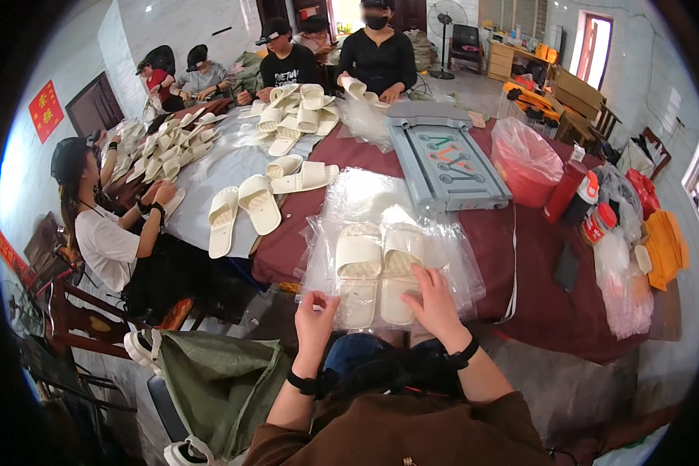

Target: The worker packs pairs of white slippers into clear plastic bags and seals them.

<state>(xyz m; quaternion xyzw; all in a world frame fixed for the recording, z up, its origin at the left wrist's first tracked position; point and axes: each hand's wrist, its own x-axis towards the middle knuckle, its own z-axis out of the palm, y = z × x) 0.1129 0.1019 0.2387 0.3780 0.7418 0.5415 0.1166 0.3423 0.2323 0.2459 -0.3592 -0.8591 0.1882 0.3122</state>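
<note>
A pair of cream slippers lies side by side inside a clear plastic bag at the near edge of the table, toes away from me. My left hand is at the bag's near left edge, its fingers curled and pinching the plastic. Over the right slipper of the pair, my right hand rests with fingers stretched out on the bag. More clear bags lie flat just beyond the pair. Loose cream slippers sit to the left on the table.
A grey folding step stool lies beyond the bag. To the right are a red basin in plastic, a red bottle, a jar and a phone. Co-workers sit around slipper piles. A green sack hangs at lower left.
</note>
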